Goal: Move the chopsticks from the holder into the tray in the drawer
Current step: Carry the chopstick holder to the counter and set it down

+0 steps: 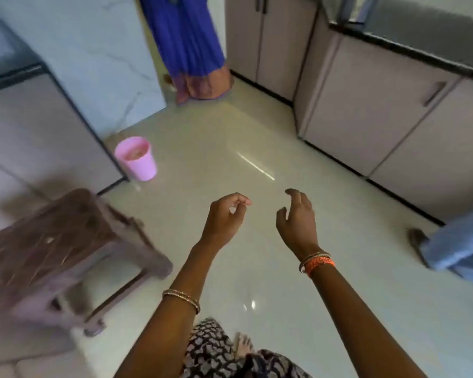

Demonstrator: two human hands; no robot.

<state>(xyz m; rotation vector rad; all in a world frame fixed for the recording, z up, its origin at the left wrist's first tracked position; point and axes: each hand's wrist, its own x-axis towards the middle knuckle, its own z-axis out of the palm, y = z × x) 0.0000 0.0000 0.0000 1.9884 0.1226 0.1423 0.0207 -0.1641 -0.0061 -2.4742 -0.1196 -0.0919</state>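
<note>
No chopsticks, holder, tray or open drawer show in the head view. My left hand (224,216) hangs over the pale floor at centre, fingers curled with thumb and fingertips nearly touching, nothing in it. My right hand (298,219) is a little to its right, fingers loosely bent and apart, holding nothing. Both wrists wear bangles. The picture is blurred at the left.
A brown plastic stool (66,246) stands at lower left. A pink bucket (136,158) sits by the left cabinet (38,132). Closed cabinets (380,124) under a dark counter (410,47) line the right. A person in blue cloth (186,45) stands in the far doorway. Blue cloth (459,246) lies at right.
</note>
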